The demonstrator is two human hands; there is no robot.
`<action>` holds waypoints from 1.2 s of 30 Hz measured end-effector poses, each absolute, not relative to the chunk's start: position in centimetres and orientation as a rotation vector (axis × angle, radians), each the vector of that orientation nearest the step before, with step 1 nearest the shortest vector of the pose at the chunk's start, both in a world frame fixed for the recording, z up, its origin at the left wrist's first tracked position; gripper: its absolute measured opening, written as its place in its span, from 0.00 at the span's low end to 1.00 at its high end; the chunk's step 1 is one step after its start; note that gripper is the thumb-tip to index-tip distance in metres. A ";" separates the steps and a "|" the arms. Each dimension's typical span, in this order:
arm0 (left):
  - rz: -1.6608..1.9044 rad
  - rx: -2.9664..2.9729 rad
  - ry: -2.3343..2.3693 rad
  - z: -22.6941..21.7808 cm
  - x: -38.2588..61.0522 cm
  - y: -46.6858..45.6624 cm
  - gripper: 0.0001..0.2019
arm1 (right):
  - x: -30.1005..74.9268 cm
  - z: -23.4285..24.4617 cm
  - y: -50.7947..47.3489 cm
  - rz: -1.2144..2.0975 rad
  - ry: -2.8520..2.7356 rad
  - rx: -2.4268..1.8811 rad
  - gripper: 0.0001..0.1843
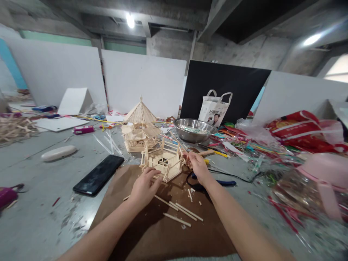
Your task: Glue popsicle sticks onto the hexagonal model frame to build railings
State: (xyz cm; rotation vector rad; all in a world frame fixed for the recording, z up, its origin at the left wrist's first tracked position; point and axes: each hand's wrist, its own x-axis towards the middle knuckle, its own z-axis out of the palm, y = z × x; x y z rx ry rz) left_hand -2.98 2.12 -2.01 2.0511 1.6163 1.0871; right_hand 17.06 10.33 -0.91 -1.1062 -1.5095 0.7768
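A small open pavilion model of thin wooden sticks [163,162] stands on a brown sheet [212,232], with a many-sided floor and railings. My left hand [145,185] is at its front left edge, fingers and thumb closed about the rim. At the right side, my right hand [198,167] has its fingertips pinched together; a thin wooden stick [178,140] slants up and left from them. Where the fingertips meet it is partly hidden. Several loose sticks [182,212] lie on the sheet below my hands.
Behind the model stands a finished-looking stick pavilion with a pointed roof [140,125]. A black phone [98,175] lies left, a metal bowl [195,130] at the back. Blue-handled pliers [223,183] and a pink-lidded jug [312,185] are on the right, among plastic scraps.
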 end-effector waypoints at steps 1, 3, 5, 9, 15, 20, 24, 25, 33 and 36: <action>1.064 2.056 1.615 -1.9 -3.0 2.0 0.15 | 17.0 -0.8 10.1 0.794 -1.511 -1.105 0.20; 1.012 2.052 1.627 -1.7 -3.0 1.8 0.16 | 17.0 -0.5 9.4 0.838 -1.502 -1.108 0.20; 0.949 2.042 1.645 -1.4 -3.2 1.6 0.16 | 17.1 -0.3 8.5 0.891 -1.498 -1.103 0.20; 0.799 2.044 1.662 -0.7 -3.7 1.6 0.16 | 17.2 -0.3 6.6 1.047 -1.454 -1.060 0.19; 0.741 2.017 1.782 -0.2 -4.6 2.5 0.11 | 17.0 0.0 4.4 1.338 -1.363 -1.007 0.19; 0.687 1.999 1.756 0.0 -5.6 3.0 0.10 | 17.7 -0.4 4.9 1.421 -1.249 -0.959 0.17; 0.677 2.035 1.695 0.0 -6.0 2.9 0.10 | 19.0 -1.1 6.0 1.243 -1.027 -0.994 0.14; 0.686 2.042 1.687 -0.1 -6.0 2.9 0.10 | 19.1 -1.3 6.2 1.229 -0.994 -1.003 0.14; 0.876 2.062 1.620 -2.0 -6.1 2.7 0.10 | 18.4 -1.9 6.7 1.425 -0.952 -1.002 0.15; 0.913 2.080 1.589 -2.4 -6.2 2.6 0.09 | 18.3 -1.9 6.5 1.463 -0.947 -0.989 0.14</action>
